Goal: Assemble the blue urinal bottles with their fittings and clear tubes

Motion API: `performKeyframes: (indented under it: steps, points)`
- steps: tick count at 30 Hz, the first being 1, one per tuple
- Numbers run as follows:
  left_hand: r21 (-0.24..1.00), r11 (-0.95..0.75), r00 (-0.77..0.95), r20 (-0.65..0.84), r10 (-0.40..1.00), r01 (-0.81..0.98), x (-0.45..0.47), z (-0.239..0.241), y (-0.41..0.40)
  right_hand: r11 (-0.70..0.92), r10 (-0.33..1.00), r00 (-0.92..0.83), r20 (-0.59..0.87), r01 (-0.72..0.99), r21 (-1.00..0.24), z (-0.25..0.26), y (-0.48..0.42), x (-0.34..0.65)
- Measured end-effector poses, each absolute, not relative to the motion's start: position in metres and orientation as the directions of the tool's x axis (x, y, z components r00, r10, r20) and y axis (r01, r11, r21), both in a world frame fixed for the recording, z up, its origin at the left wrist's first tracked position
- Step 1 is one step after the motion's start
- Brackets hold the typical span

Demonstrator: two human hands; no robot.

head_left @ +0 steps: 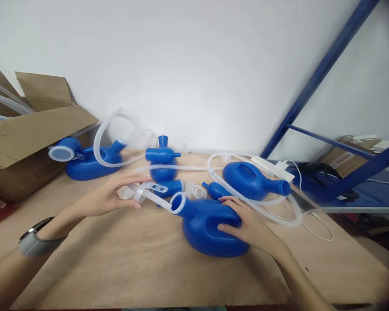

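Observation:
A blue plastic urinal bottle point(210, 237) lies on the table with its round white-rimmed mouth turned to the left. My right hand point(241, 220) is wrapped around its handle. My left hand point(116, 196) grips a translucent white cap point(139, 193) between thumb and fingers, left of the bottle. From the cap, a strap point(158, 201) runs to the bottle's neck, and a short tab with holes point(157, 187) sticks out beside it. Behind the cap lies a blue angled fitting point(171, 188), partly hidden, next to several small translucent parts point(196, 191).
Another blue bottle point(243, 177) lies behind on the right, with a clear hose point(291, 222) looped around it. A third bottle point(90, 164) stands left near a cardboard box point(35, 134). Blue fittings point(163, 155) sit at the back, a white power strip point(272, 168) near a blue shelf frame point(320, 69).

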State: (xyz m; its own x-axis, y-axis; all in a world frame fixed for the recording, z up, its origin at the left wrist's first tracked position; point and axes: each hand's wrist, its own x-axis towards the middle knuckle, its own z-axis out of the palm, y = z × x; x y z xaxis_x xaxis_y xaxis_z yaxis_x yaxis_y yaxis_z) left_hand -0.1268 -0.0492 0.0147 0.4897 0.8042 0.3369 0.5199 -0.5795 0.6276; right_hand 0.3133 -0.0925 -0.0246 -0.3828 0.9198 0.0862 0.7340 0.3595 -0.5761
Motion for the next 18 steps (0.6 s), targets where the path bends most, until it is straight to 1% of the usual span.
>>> performKeyframes:
  steps: [3,6,8,12,15,18]
  points:
    - [0.534,-0.640,0.526,0.372,0.765,0.553,-0.118,0.014,-0.047,0.381,0.918,-0.359,0.168,0.685,-0.621,-0.039,-0.086,0.316]
    - [0.435,-0.750,0.614,0.434,0.660,0.499,-0.104,0.009,-0.046,0.401,0.915,-0.322,0.243,0.660,-0.635,-0.050,-0.084,0.317]
    - [0.352,-0.817,0.673,0.464,0.576,0.456,-0.091,0.003,-0.048,0.409,0.912,-0.321,0.257,0.655,-0.635,-0.053,-0.084,0.317]
    - [0.113,-0.903,0.779,0.469,0.416,0.415,-0.063,-0.008,-0.051,0.433,0.901,-0.337,0.274,0.644,-0.630,-0.053,-0.086,0.315]
    - [-0.047,-0.918,0.806,0.498,0.321,0.394,-0.053,-0.011,-0.051,0.460,0.888,-0.350,0.299,0.640,-0.615,-0.053,-0.087,0.316]
    - [-0.187,-0.923,0.857,0.468,0.217,0.336,-0.050,-0.010,-0.042,0.484,0.875,-0.374,0.309,0.634,-0.603,-0.054,-0.087,0.317]
